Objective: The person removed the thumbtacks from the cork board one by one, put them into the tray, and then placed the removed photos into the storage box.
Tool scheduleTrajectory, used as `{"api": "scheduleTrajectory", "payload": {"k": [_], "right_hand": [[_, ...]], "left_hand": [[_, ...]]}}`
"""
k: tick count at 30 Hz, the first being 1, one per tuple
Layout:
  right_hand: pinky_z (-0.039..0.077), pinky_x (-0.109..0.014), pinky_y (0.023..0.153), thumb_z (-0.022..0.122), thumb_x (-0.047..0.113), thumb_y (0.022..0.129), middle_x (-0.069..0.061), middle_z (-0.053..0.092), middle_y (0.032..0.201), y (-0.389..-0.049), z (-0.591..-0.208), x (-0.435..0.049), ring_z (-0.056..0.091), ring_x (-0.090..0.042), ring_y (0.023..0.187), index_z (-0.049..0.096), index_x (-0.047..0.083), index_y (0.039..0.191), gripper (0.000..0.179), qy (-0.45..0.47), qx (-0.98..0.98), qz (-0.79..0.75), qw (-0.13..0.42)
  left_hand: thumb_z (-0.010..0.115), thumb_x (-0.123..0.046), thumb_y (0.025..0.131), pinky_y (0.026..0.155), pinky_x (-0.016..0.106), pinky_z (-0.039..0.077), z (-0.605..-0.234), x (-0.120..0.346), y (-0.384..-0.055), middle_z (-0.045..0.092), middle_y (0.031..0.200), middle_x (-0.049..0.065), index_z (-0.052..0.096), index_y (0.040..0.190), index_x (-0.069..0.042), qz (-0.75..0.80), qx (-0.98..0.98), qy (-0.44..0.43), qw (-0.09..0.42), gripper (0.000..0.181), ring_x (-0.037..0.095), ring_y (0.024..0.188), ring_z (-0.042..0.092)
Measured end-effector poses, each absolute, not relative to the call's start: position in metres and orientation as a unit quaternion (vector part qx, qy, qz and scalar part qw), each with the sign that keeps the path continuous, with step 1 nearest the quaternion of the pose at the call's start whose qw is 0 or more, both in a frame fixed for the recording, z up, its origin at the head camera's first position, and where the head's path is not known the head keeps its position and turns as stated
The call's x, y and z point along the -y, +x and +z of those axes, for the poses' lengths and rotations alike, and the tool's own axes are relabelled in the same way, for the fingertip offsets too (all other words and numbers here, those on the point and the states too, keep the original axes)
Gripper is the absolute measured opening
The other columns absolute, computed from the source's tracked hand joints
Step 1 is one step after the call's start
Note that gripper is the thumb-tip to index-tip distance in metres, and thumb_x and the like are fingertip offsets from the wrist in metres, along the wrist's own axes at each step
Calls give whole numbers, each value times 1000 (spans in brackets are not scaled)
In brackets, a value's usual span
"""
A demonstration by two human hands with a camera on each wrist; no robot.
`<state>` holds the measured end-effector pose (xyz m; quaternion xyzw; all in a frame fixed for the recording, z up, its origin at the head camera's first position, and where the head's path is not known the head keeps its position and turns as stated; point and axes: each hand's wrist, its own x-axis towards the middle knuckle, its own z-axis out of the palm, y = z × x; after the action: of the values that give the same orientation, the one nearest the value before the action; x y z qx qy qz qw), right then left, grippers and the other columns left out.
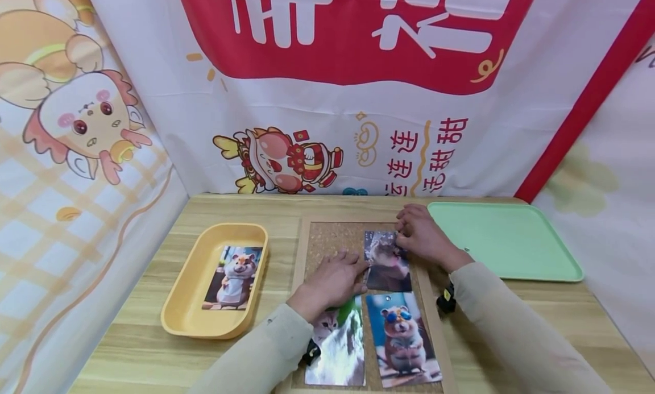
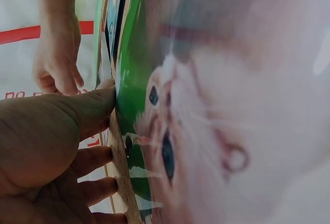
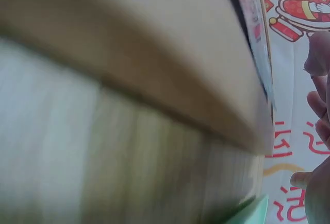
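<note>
A framed corkboard (image 1: 332, 232) lies on the table with several photos on it. My left hand (image 1: 338, 274) rests on the board, its fingertips at the left edge of the dark upper photo (image 1: 386, 272). Over that photo's upper right corner is my right hand (image 1: 422, 235), fingers loosely bent; no held thing shows, and they partly hide the corner. Below the left hand is the cat photo (image 1: 343, 348), with a small tack (image 2: 128, 147) near its edge. Beside it lies a photo of a hamster in sunglasses (image 1: 404, 340), a round tack (image 1: 387, 298) at its top.
Left of the board stands a yellow tray (image 1: 176, 311) with a photo of a hamster in an apron (image 1: 236, 280). A green tray (image 1: 506, 240) lies to the right; a small shiny dot (image 1: 467, 249) shows by its near left edge. A printed curtain (image 1: 307, 98) hangs behind.
</note>
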<state>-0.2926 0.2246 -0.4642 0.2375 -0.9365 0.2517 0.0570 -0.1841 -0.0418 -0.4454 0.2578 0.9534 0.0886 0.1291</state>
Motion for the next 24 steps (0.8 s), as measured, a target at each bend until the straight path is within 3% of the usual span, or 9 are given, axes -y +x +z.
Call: {"api": "scheduleTrajectory", "payload": {"k": [7, 24], "right_hand": [[24, -62, 126, 77, 11, 81, -18, 66, 129, -282, -462, -250, 37, -42, 147, 66, 10, 86, 12, 218, 939, 259, 61], [34, -67, 112, 75, 4, 81, -25, 66, 121, -258, -460, -338, 43, -49, 136, 66, 7, 85, 11, 185, 923, 298, 156]], "left_hand": [[60, -47, 106, 126, 63, 29, -445, 43, -184, 37, 170, 9, 47, 161, -24, 98, -953, 258, 128, 60, 37, 160, 27], [58, -49, 107, 127, 63, 27, -446, 43, -185, 34, 172, 9, 44, 162, -26, 90, -953, 259, 131, 62, 37, 161, 24]]}}
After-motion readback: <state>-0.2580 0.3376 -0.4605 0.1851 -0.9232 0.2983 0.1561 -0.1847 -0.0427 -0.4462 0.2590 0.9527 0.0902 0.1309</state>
